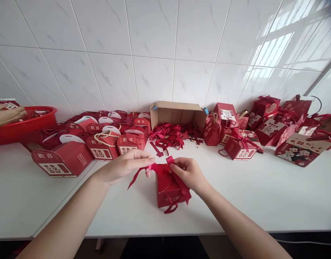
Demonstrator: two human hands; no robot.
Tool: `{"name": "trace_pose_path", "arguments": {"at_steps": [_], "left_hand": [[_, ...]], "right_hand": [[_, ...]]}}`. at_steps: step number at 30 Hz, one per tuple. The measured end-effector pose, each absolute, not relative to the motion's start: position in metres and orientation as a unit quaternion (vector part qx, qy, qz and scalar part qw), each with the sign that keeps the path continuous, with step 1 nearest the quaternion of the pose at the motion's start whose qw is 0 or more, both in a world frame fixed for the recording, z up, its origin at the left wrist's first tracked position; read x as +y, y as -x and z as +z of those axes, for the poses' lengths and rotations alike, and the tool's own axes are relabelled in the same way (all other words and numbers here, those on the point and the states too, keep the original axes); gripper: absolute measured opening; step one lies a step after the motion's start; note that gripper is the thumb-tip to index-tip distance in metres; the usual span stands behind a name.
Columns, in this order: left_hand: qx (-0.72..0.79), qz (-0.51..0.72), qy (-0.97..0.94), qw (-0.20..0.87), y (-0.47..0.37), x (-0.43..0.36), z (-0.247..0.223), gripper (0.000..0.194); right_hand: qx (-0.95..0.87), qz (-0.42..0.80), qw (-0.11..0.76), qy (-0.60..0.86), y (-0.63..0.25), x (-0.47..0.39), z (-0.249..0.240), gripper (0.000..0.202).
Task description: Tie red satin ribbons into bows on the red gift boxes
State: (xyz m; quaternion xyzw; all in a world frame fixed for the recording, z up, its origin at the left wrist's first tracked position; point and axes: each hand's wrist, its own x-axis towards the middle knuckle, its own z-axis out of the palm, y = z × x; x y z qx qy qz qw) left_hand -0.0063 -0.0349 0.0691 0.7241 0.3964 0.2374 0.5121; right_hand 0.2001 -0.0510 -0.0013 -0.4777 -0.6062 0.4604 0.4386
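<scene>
A small red gift box (162, 196) stands on the white table in front of me, a twisted red cord handle (171, 208) hanging at its near side. Across its top runs a shiny red ribbon (184, 187). My left hand (130, 163) pinches the ribbon at the box's upper left, and one tail dangles below those fingers. On the other side, my right hand (191, 174) is closed on the ribbon between thumb and fingers, with a short loop or end sticking up. Whether a knot lies between the hands I cannot tell.
Behind the box, an open cardboard box (178, 106) lies with a heap of red ribbons (169, 135) spilling out. Several red boxes (71, 158) crowd the left, more gift boxes (241, 145) the right. At far left, another person's hand (9, 117) is over a red basin (44, 122).
</scene>
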Motion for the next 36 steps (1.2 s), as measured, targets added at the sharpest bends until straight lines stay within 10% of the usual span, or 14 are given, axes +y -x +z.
{"name": "trace_pose_path", "arguments": {"at_steps": [12, 19, 36], "left_hand": [[0.347, 0.238, -0.701, 0.576, -0.043, 0.002, 0.061, 0.06], [0.413, 0.363, -0.756, 0.354, -0.015, -0.024, 0.026, 0.026], [0.38, 0.398, -0.77, 0.323, -0.023, -0.042, 0.005, 0.006]], "right_hand": [[-0.641, 0.472, 0.433, 0.422, -0.2, -0.055, -0.005, 0.036], [-0.64, 0.448, 0.463, 0.419, -0.198, -0.052, -0.009, 0.032], [-0.593, 0.432, 0.521, 0.436, -0.194, -0.056, -0.012, 0.037]]}}
